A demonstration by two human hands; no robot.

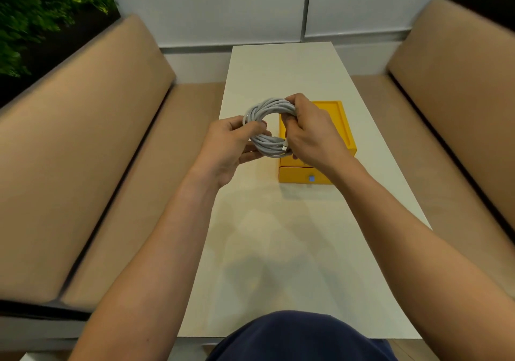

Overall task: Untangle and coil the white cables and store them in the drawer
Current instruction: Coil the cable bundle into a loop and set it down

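Tan bench (pixel 83 165) lies left of the white table (pixel 278 249). The left hand (pixel 227 149) curls its fingers round the left side of the coiled white cable (pixel 266 110), held above the table's middle. The right hand (pixel 312 135) wraps thumb and fingers round the coil's right side. Beneath it, nearer the right edge, sits the yellow box (pixel 347 135), its drawer (pixel 292 175) facing the near edge.

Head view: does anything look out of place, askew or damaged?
Nothing stands out. The white cable is a tidy coil held above the table by the left hand and right hand, one plug end showing at its lower edge. The yellow drawer box sits square on it, drawer apparently shut.
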